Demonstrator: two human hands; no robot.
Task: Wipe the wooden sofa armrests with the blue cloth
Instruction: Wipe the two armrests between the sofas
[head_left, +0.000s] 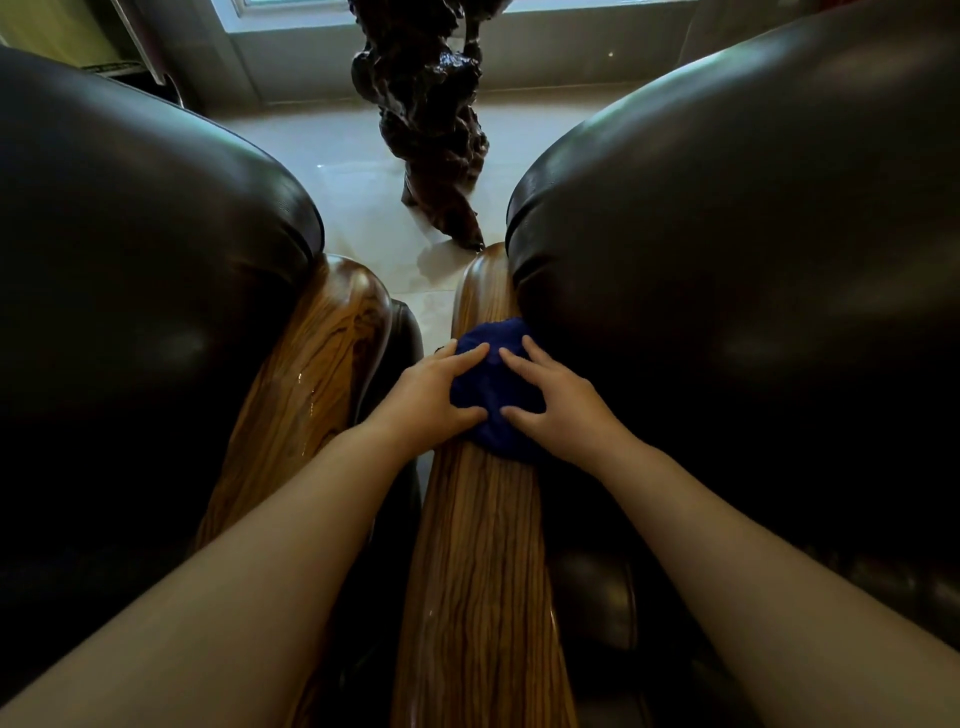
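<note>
A bunched blue cloth (493, 384) lies on the right wooden armrest (483, 545), about two thirds of the way along it, against the dark cushion. My left hand (431, 395) presses on the cloth's left side with fingers spread. My right hand (556, 400) presses on its right side in the same way. A second wooden armrest (311, 374) runs parallel on the left and shows wet streaks on its surface.
Dark leather sofa cushions bulge at the left (145, 249) and at the right (727, 260). A narrow gap with pale tiled floor (358, 156) separates the two armrests. A dark gnarled wood sculpture (431, 124) stands on the floor beyond, below a window.
</note>
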